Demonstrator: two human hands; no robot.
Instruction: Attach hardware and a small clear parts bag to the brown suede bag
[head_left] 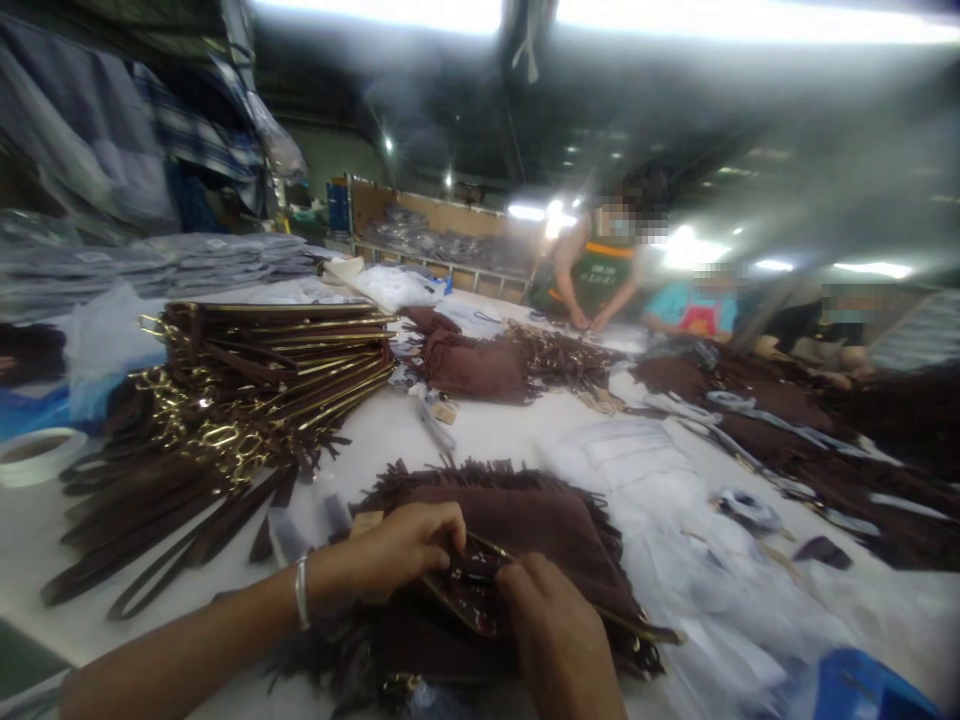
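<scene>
In the head view, your left hand (409,548) had its fingers curled tight and pinched the gold-edged mouth of the fringed bag (540,520), which lay flat on the table (487,432) just in front of you. Your right hand (559,625) rested on the same mouth. Its fingertips were hidden, so I cannot tell how it gripped.

I judge the work on this bag was about in the middle: the mouth stood open and no strap showed on it. The pile of straps (247,400) lay at your left, and other brown bags (472,365) lay further back.

The near table edge was close under your forearms. Free room was small, with white wrappers (637,460) at the right and the straps at the left.
</scene>
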